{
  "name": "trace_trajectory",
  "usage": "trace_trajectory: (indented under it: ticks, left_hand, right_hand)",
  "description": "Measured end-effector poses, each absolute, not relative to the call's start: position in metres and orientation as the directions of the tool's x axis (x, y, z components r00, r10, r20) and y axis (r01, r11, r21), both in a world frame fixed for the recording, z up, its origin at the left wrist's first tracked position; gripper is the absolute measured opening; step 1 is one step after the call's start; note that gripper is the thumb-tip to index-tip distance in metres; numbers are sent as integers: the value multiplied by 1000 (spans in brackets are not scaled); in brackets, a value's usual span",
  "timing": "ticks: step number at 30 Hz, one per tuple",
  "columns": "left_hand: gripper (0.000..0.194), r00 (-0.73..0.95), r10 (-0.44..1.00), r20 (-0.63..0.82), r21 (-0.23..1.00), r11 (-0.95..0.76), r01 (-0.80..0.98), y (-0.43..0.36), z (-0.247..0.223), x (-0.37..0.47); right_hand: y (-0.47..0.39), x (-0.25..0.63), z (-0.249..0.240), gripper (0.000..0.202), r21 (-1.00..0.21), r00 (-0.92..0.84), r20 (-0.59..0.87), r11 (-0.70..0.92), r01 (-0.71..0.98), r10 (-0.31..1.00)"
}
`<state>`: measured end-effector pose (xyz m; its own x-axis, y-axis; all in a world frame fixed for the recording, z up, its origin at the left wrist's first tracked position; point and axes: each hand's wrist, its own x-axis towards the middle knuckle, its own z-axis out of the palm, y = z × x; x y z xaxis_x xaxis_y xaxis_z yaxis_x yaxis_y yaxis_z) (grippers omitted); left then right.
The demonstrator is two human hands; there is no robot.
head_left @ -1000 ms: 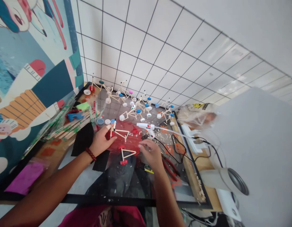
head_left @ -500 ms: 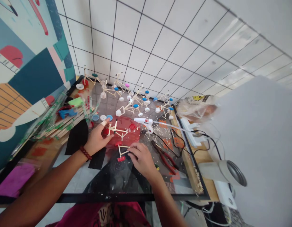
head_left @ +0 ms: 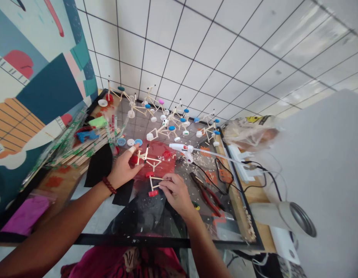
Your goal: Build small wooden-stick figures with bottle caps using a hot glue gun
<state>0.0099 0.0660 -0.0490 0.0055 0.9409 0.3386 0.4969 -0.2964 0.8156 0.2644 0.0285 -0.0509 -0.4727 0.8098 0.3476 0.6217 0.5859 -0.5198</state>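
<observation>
Glass-like and edged in black, the table (head_left: 170, 227) spreads beneath both hands, with pale scraps scattered over it. Nearest the body, a bagged purple sheet (head_left: 28, 214) lies well to the left of the left hand.

The right hand (head_left: 175, 193) is nearly closed, thumb and fingertips pinched on the tapering end of a small stick frame (head_left: 151, 184); its two red wheels (head_left: 153, 193) point toward the left hand's side. The left hand (head_left: 122, 170), a beaded bracelet (head_left: 109, 185) at its wrist, is half open, thumb and forefinger parted around the red-wheeled end of a larger stick frame (head_left: 152, 159). Whether they grip it I cannot tell. This frame sits just beyond the small one, over a red patch (head_left: 164, 172).

Red-handled pliers (head_left: 207, 197) lie to the right of the right hand, and black sheets (head_left: 99, 168) beside and under the left forearm. Beyond the right hand rests a white glue gun (head_left: 181, 148); beyond the left, blue and white caps (head_left: 130, 142), with wooden sticks (head_left: 80, 152) off to its left.

Farther out, past both hands, stand many stick models (head_left: 174, 125) with blue, white and pink discs. A clear plastic bag (head_left: 248, 133) slumps at far right. Behind everything rise a white tiled wall (head_left: 196, 58) and, on the left, a colourful mural (head_left: 48, 92).
</observation>
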Motion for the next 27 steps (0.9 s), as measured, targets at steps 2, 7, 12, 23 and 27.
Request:
trace_trajectory:
  ticks: [2, 7, 12, 23, 27]
  left_hand:
    - [70, 7, 942, 337, 813, -294, 502, 66, -49, 10]
    - [74, 7, 943, 333, 813, -291, 505, 65, -49, 9]
    - [75, 7, 945, 327, 809, -284, 515, 65, -49, 9]
    - [75, -10, 940, 342, 812, -290, 507, 64, -50, 10]
    - [75, -4, 937, 348, 811, -299, 503, 64, -50, 9]
  right_hand:
    - [28, 265, -52, 13, -526, -469, 343, 580, 622, 814]
    - [27, 264, -50, 15, -503, -472, 351, 587, 634, 809]
    - [26, 263, -45, 22, -456, -507, 343, 612, 646, 791]
    - [24, 261, -40, 48, -431, -613, 357, 706, 562, 705]
    - [23, 261, -42, 49, -444, -597, 367, 699, 562, 713]
